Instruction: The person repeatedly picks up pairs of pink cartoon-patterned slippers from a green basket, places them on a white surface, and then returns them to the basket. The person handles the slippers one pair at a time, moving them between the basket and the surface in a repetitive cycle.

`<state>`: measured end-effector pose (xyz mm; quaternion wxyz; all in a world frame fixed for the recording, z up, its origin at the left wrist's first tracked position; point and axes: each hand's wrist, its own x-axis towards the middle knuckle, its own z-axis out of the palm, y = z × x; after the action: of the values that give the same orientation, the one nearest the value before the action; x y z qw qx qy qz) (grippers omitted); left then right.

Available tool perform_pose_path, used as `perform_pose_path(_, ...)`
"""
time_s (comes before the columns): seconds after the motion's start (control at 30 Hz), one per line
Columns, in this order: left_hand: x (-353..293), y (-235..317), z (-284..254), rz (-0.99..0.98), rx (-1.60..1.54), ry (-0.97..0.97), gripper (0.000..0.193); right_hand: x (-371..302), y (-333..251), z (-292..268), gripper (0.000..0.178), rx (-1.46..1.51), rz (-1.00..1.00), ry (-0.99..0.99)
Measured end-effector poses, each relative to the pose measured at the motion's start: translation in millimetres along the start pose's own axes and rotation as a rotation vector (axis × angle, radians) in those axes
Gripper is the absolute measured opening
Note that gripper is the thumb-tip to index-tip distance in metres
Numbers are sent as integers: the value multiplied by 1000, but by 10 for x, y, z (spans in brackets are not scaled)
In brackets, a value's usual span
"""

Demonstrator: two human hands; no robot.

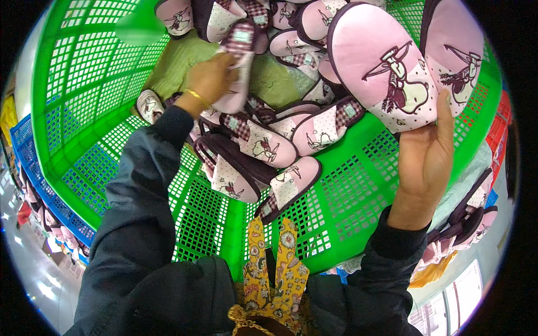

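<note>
Two pink slippers with dark edging and a cartoon print, a large one and its neighbour, are held up side by side at the upper right. My right hand is closed on their lower ends, thumb in front. Over the pile, my left hand grips a pink slipper with a checked lining. Its fingers are wrapped round the near edge and partly hidden. Below it, several similar slippers lie jumbled in a green plastic basket, and one slipper rests against the near wall.
The basket's tall mesh wall rises on the left. A blue crate stands outside it, with more slippers beside it. At the right are a red crate and another heap of slippers. Greenish sheeting lies inside the basket.
</note>
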<state>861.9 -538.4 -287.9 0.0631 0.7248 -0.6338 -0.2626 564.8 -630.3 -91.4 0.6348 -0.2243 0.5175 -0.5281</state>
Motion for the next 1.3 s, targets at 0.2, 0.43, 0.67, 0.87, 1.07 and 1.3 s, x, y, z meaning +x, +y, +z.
perform_pose_path(0.2, -98, -1175, 299, -164, 358, -98, 26, -16, 40, 39, 41, -8, 32, 2)
perform_pose_path(0.43, -2, -1042, 758, -112, 390, -319, 45, -90, 25, 75, 39, 16, 79, -52)
perform_pose_path(0.67, 6, -979, 897, 127, 529, -434, 57, -107, 9, 109, 39, 60, 80, -78)
perform_pose_path(0.87, -44, -1010, 527, 57, 488, -387, 33, -3, 125, 113, 36, 11, 25, -210)
perform_pose_path(1.07, -530, -1102, -530, 201, 262, -24, 34, -40, 162, 88, 10, -519, -170, 29)
perform_pose_path(1.3, -1416, -549, -1570, 160, 293, 50, 30, -1073, -512, 119, 18, -405, -190, 96)
